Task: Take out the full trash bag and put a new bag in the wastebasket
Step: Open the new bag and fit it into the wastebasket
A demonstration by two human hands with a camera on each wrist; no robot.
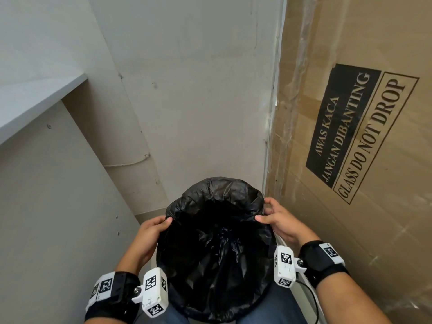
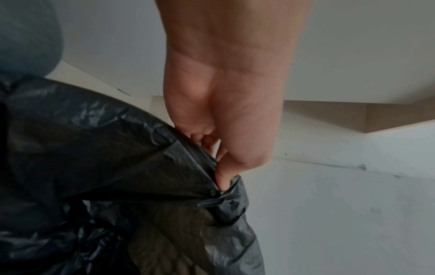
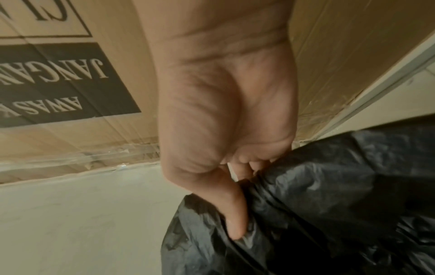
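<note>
A black trash bag (image 1: pixel 217 202) lines a round wastebasket in front of me, its mouth wide and its inside dark and crumpled. The basket itself is hidden under the plastic. My left hand (image 1: pixel 161 224) pinches the bag's edge on the left side, thumb over the film. In the left wrist view the left hand (image 2: pixel 221 178) grips a fold of the bag (image 2: pixel 98 167). On the right side my right hand (image 1: pixel 265 213) pinches the rim. Its thumb presses the plastic in the right wrist view, where the right hand (image 3: pixel 237 214) holds the bag (image 3: pixel 329 186).
A large cardboard box (image 1: pixel 364 113) marked "GLASS DO NOT DROP" stands close on the right. A white wall (image 1: pixel 198 90) is behind the basket. A white shelf (image 1: pixel 30 99) and side panel close the left. My jeans-clad legs (image 1: pixel 275 307) flank the basket.
</note>
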